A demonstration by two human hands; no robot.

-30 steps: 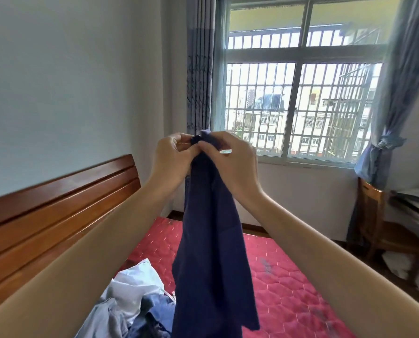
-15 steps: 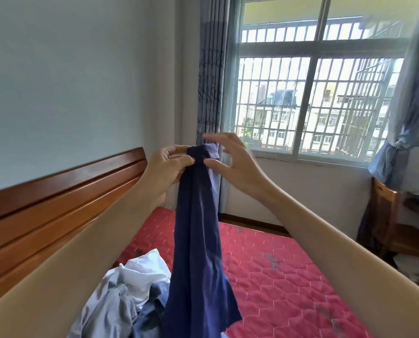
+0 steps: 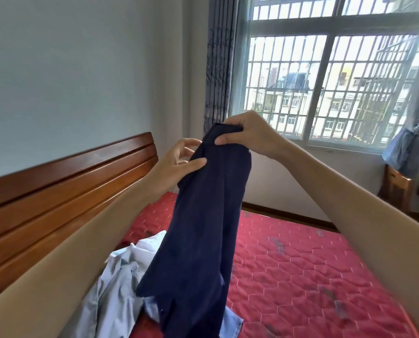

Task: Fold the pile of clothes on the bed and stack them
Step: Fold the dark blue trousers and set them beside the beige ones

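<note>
A dark navy garment [image 3: 201, 235] hangs in the air in front of me, its lower end reaching down over the pile. My right hand [image 3: 249, 135] grips its top edge, thumb in front and fingers over the back. My left hand [image 3: 176, 162] is lower and to the left; its thumb lies against the garment's left edge and its fingers are spread loosely behind. The pile of clothes [image 3: 120, 284], white and pale grey-blue pieces, lies on the red quilted bed [image 3: 301, 269] near the headboard.
A wooden headboard [image 3: 64, 191] runs along the left. A barred window [image 3: 325, 89] with grey curtains fills the far wall. A wooden chair [image 3: 398, 189] stands at the right beside a blue tied curtain.
My right hand has closed on the garment's top and lifted it a little to the right. My left hand has let go of the top and slid down to the left edge.
</note>
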